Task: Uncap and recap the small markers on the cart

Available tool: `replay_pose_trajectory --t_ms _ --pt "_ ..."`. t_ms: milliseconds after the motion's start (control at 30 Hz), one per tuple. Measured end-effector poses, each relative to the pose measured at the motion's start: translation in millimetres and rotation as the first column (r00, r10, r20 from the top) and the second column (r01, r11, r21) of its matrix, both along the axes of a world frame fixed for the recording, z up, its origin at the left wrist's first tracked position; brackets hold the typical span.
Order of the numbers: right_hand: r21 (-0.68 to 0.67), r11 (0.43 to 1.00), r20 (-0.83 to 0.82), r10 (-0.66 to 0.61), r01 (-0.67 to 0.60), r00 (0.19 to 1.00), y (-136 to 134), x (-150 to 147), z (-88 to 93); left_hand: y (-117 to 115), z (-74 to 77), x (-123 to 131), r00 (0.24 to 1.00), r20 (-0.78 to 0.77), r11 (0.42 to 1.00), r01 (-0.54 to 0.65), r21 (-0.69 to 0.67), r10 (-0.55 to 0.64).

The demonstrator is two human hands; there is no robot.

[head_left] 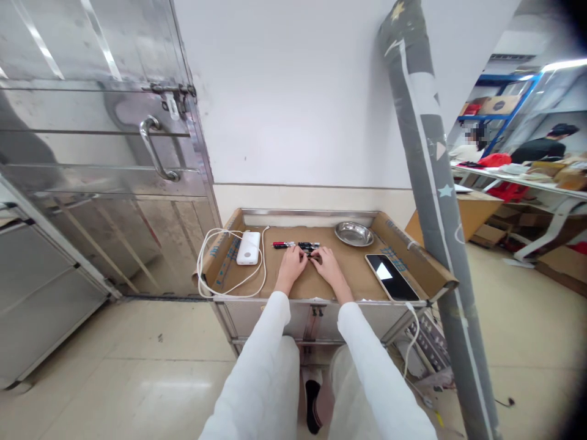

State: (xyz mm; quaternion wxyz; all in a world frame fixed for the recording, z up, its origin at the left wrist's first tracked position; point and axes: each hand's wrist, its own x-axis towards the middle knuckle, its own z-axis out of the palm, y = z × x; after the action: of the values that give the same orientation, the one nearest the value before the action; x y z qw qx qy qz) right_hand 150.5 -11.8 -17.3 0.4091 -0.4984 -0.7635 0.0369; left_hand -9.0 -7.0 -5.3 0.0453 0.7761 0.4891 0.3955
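The left hand (293, 264) and the right hand (324, 263) meet low over the middle of the bench (321, 230), palms apart and fingertips bent in towards each other around a small dark piece (310, 255). Whether either hand is clamped on that piece I cannot tell, since the fingers cover most of it. Just beyond the fingertips, slim black pen-like pieces (308, 244) lie crosswise on the brown cardboard lining, with a red-ended one (280, 245) at their left. Farther left rests a white power bank (248, 247), a white cable (199, 269) looping around it and over the left edge. At the far right sits a shallow steel dish (354, 234); nearer, a smartphone (392, 277) lies screen up. A tall grey roll (428, 153) leans at the right.
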Motion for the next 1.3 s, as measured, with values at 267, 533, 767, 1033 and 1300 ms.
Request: replay_pose_trajectory --t_ms 267,533,767,1033,1300 --pt "-0.004 1.0 -0.019 -0.025 0.025 1.0 3.4 1.8 -6.1 -3.7 4.1 3.6 0.98 -0.129 0.988 -0.156 -0.011 0.153" --pt "-0.025 0.999 -0.038 -0.03 0.029 0.999 3.9 3.5 -6.4 -2.0 0.7 3.2 0.988 -0.084 0.989 -0.133 -0.069 0.127" --pt "-0.022 0.999 -0.032 -0.035 0.035 0.999 4.8 4.6 -8.3 -2.3 0.4 2.7 0.98 -0.087 0.981 -0.184 -0.055 0.179" --pt "0.001 0.999 -0.042 -0.041 0.041 0.998 7.3 4.1 -12.1 0.8 -3.6 4.2 0.985 -0.126 0.99 -0.124 -0.062 0.115" --pt "-0.001 0.999 -0.041 -0.041 0.041 0.998 7.0 4.0 -10.4 -1.1 -2.3 0.2 0.998 -0.051 0.992 -0.027 -0.121 0.021"
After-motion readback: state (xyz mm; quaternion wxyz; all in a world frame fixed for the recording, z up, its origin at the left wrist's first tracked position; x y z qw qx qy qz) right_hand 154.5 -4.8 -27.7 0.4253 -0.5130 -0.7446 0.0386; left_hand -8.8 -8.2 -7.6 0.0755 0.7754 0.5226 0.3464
